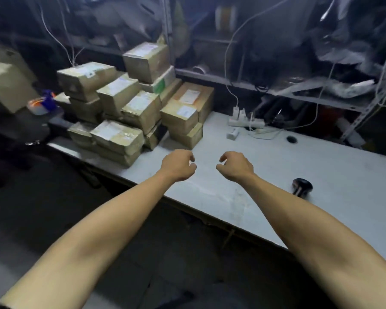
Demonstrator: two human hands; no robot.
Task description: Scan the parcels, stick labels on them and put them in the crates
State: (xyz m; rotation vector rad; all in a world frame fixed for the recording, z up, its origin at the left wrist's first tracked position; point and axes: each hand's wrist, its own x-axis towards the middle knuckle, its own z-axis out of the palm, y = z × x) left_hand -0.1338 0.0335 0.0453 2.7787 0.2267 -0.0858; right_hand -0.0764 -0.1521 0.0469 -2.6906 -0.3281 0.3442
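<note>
At far left a blurred tape dispenser [41, 103] sits beside a stack of cardboard parcels [129, 103] piled on the left end of the white worktop [221, 192]; about a dozen boxes show, most with white labels, but those behind and underneath are partly hidden, so the exact count is unclear. Just in front of the pile, the left hand [177, 165] and the right hand [235, 165] hover above the worktop, near each other, fingers loosely curled and holding nothing. Farther back lie two white power strips [245, 122] with cables. At right a dark scanner [301, 186] lies on the worktop, its shape hard to make out.
</note>
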